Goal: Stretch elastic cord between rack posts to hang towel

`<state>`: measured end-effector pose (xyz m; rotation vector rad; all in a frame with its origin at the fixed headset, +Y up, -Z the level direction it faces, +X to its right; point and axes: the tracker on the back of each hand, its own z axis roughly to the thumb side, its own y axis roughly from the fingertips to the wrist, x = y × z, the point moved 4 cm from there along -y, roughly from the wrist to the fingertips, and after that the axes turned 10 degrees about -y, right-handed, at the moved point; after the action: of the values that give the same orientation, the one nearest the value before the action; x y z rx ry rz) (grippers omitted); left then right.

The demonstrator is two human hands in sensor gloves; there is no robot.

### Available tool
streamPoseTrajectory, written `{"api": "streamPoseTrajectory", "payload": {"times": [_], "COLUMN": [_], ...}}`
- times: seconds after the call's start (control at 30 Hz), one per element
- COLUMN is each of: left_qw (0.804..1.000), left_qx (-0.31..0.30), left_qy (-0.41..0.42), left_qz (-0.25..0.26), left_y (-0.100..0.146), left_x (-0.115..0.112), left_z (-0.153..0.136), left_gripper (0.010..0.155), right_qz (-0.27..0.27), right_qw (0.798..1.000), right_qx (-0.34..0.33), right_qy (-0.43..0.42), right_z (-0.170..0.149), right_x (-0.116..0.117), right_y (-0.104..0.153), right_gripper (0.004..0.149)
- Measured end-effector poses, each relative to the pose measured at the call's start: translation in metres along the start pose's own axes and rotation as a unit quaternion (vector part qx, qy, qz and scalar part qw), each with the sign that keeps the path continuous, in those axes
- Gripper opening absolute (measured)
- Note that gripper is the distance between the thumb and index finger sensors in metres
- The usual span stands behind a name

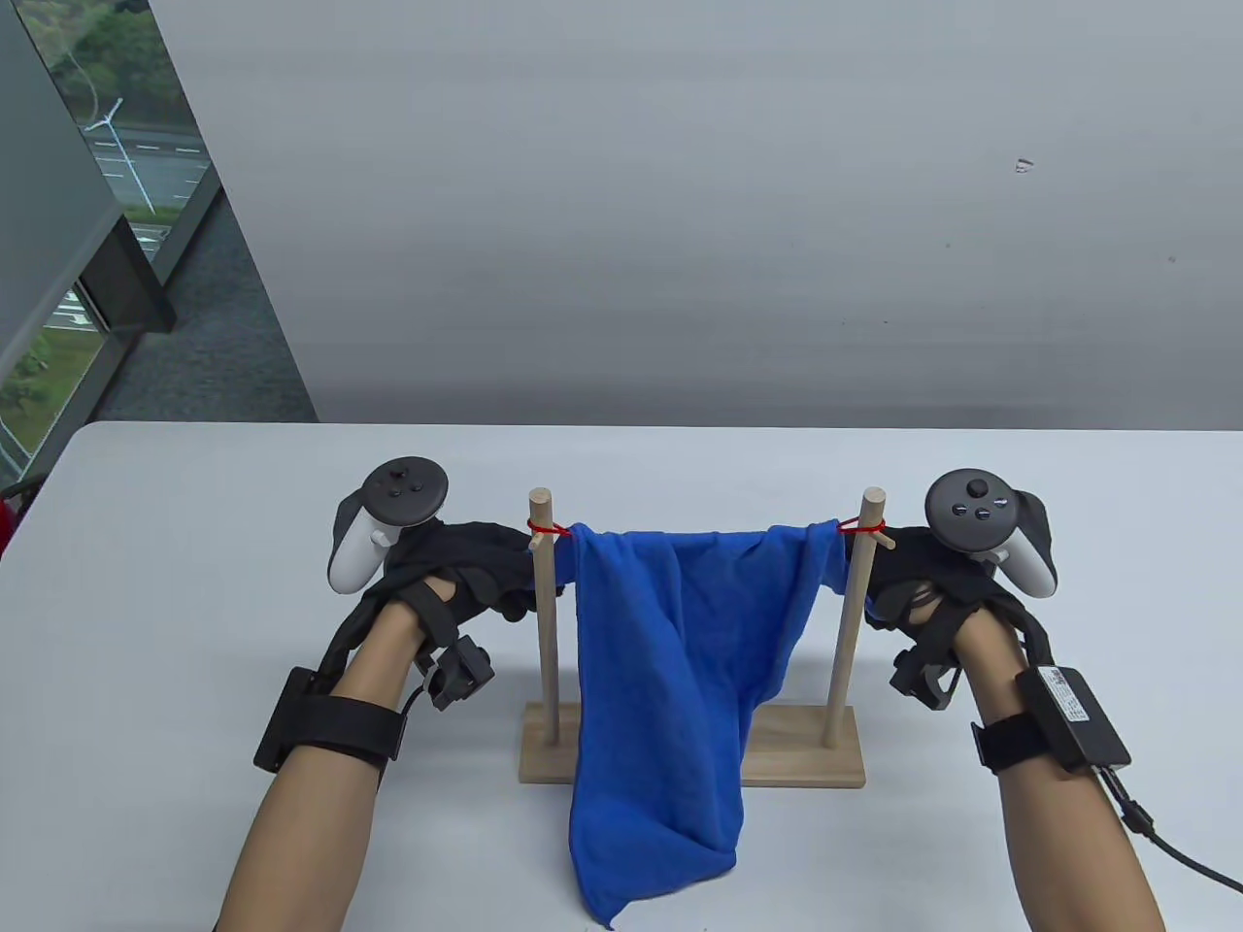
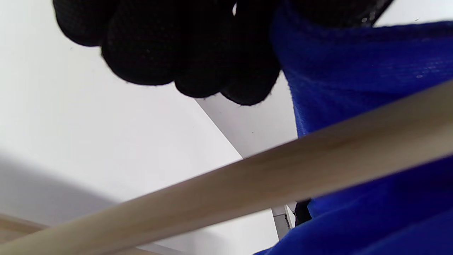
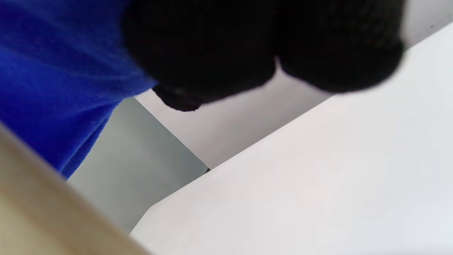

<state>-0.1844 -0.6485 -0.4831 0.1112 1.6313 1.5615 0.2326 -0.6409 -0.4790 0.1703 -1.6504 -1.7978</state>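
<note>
A wooden rack point(image 1: 806, 752) stands on the white table point(image 1: 194, 524) with two upright posts, the left post point(image 1: 546, 621) and the right post point(image 1: 847, 631). A red elastic cord point(image 1: 550, 529) is looped on the pegs of both posts. A blue towel point(image 1: 670, 699) hangs over it between the posts and trails down to the table in front. My left hand point(image 1: 515, 582) is at the left post, fingers point(image 2: 198, 63) curled at the towel's edge point(image 2: 354, 71). My right hand point(image 1: 879, 582) is at the right post, curled fingers point(image 3: 212, 53) at the towel's other end point(image 3: 53, 71).
The left post point(image 2: 247, 184) crosses the left wrist view close up, and the right post point(image 3: 35, 205) fills a corner of the right wrist view. A grey wall point(image 1: 680, 243) rises behind the table's far edge. A cable point(image 1: 1165, 845) runs from my right wrist.
</note>
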Motion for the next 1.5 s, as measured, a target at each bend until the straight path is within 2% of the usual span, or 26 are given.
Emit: {"api": "streamPoseTrajectory", "payload": {"times": [0.33, 0.7, 1.0, 1.17, 1.4, 1.5], "left_qw": [0.999, 0.995, 0.992, 0.99, 0.991, 0.991], "left_qx": [0.038, 0.087, 0.124, 0.138, 0.115, 0.101], "left_qy": [0.027, 0.041, 0.029, 0.016, 0.057, 0.076], "left_qz": [-0.012, -0.022, -0.024, -0.023, -0.043, -0.046], "left_y": [-0.003, -0.002, -0.003, -0.005, -0.005, -0.002], "left_x": [-0.023, -0.048, -0.063, -0.069, -0.073, -0.072], "left_z": [-0.037, -0.076, -0.1, -0.105, -0.099, -0.094], "left_gripper": [0.038, 0.038, 0.038, 0.038, 0.041, 0.045], "right_qz": [0.028, 0.063, 0.095, 0.108, 0.109, 0.094], "right_qw": [0.998, 0.992, 0.986, 0.984, 0.984, 0.986], "right_qx": [0.038, 0.091, 0.123, 0.131, 0.118, 0.106], "right_qy": [-0.034, -0.064, -0.06, -0.061, -0.072, -0.093], "right_z": [-0.036, -0.078, -0.104, -0.113, -0.111, -0.109], "right_x": [0.024, 0.063, 0.09, 0.099, 0.1, 0.095], "right_y": [-0.006, -0.015, -0.019, -0.019, -0.016, -0.014], "right_gripper": [0.044, 0.044, 0.044, 0.043, 0.044, 0.052]}}
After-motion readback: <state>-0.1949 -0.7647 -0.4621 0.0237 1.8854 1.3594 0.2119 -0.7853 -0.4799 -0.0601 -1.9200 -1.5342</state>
